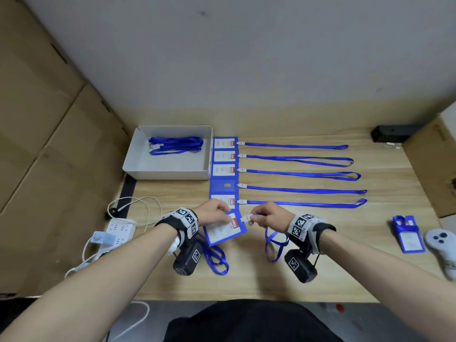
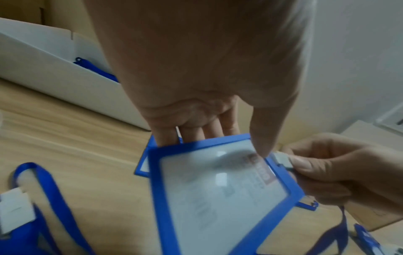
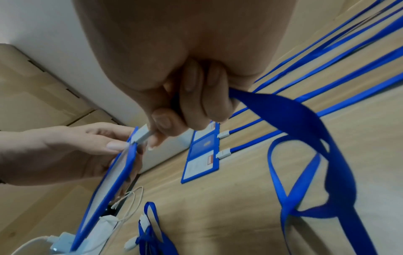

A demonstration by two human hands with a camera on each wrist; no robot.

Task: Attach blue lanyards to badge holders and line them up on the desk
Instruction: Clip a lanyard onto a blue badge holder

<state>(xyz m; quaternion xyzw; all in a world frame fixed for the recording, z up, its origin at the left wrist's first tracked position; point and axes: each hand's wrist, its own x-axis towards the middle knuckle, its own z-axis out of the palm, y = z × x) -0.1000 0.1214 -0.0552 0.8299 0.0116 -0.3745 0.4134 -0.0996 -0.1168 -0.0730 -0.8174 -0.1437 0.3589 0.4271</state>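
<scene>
Badge holder (image 1: 225, 230), pinched above the desk (image 1: 296, 267) at its top corner by the left hand (image 1: 214, 215), may twist aside if the right hand (image 1: 267, 216), fingers clamped on the white clip (image 1: 246, 218) just beside that corner, pushes off-line.

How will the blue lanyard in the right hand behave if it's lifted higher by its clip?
The lanyard looks floppy: its strap sags in loose loops below the right hand, so it would likely dangle and swing. It seems light, since pinching the white clip alone holds it. Its trailing loop may drag across the desk.
</scene>
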